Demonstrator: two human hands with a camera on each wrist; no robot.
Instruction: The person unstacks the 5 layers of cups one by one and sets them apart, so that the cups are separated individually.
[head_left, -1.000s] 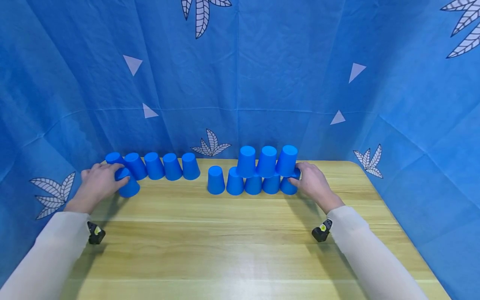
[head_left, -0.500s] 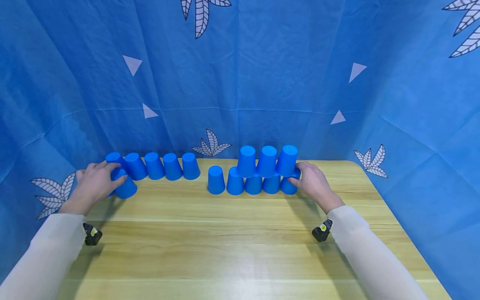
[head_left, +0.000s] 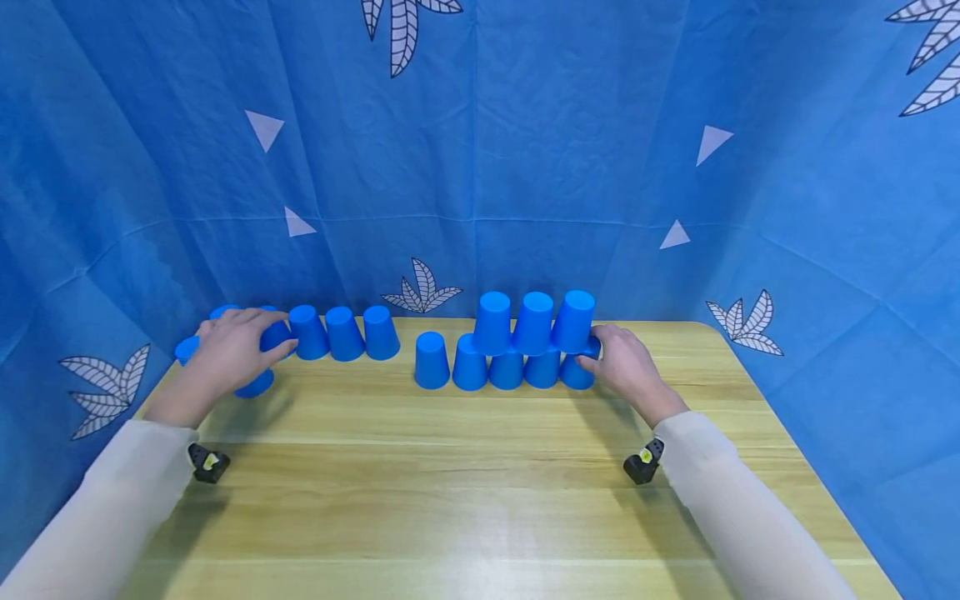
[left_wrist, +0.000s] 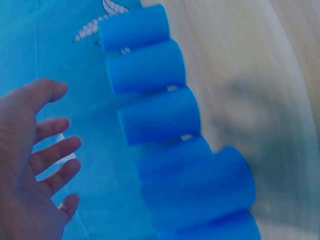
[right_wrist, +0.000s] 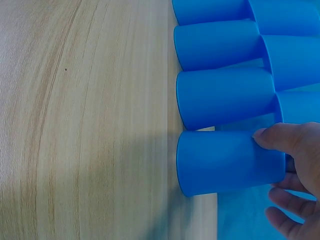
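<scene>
Blue cups stand upside down on a wooden table (head_left: 480,467). My left hand (head_left: 234,346) hovers over the left end of a row of cups (head_left: 345,333), its fingers reaching across one of them. A cup (head_left: 255,386) shows under the palm, and a blue edge (head_left: 186,348) shows to its left. In the left wrist view the hand (left_wrist: 35,165) is spread and holds nothing beside the row (left_wrist: 150,115). My right hand (head_left: 613,357) holds the right end cup (head_left: 576,375) of a two-level stack (head_left: 534,323). The thumb (right_wrist: 275,137) lies on that cup (right_wrist: 225,162).
A blue cloth backdrop (head_left: 480,167) with leaf prints closes in the table at the back and both sides. The stack's bottom row runs left to a lone cup (head_left: 432,360). Bare wood lies in front of the cups.
My left hand has lifted off the cup it held near the table's left edge and moved up and right over the row. The right hand and the stack have stayed still.
</scene>
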